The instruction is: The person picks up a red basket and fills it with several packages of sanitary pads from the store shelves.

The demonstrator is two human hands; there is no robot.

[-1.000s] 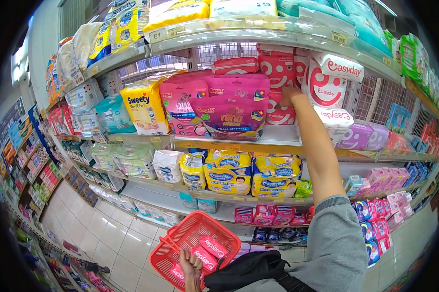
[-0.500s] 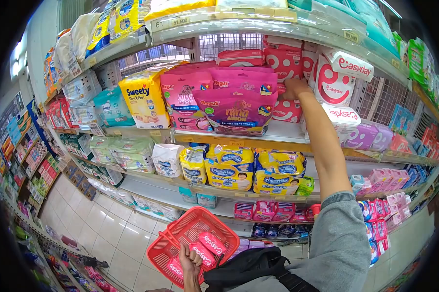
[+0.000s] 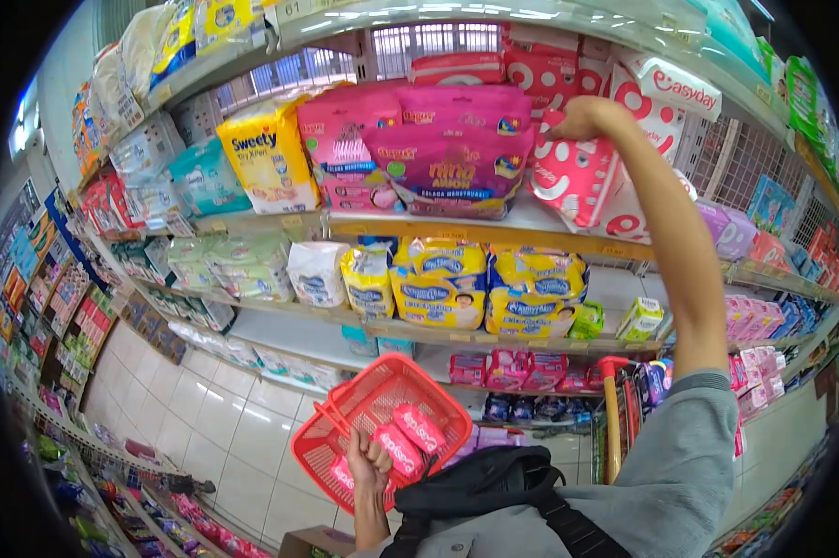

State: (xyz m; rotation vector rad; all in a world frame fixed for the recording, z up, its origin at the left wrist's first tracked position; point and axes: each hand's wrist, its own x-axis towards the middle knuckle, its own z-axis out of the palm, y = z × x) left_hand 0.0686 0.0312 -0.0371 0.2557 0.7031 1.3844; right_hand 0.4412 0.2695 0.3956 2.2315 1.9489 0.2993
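My right hand point(image 3: 582, 121) grips the top of a red Easyday pack point(image 3: 573, 177) with a white smile print, which tilts at the front of the upper shelf. White-and-red Easyday packs point(image 3: 657, 112) stand just to its right. To its left are magenta Nina Anion bags point(image 3: 452, 153). My left hand point(image 3: 368, 458) is closed round the handle of a red plastic basket point(image 3: 345, 400) low in the view. Inside the basket lie several pink Easyday packs point(image 3: 399, 451).
A yellow Sweety pack point(image 3: 269, 156) stands at the left of the same shelf. Yellow MamyPoko packs point(image 3: 438, 288) fill the shelf below. A metal cart with a yellow-orange bar point(image 3: 612, 418) is at the lower right. Tiled floor point(image 3: 224, 409) shows at the lower left.
My right hand has drawn the red pack forward from the shelf's back and is now gripping its top. The basket has shifted slightly up and right. The cart has come into view.
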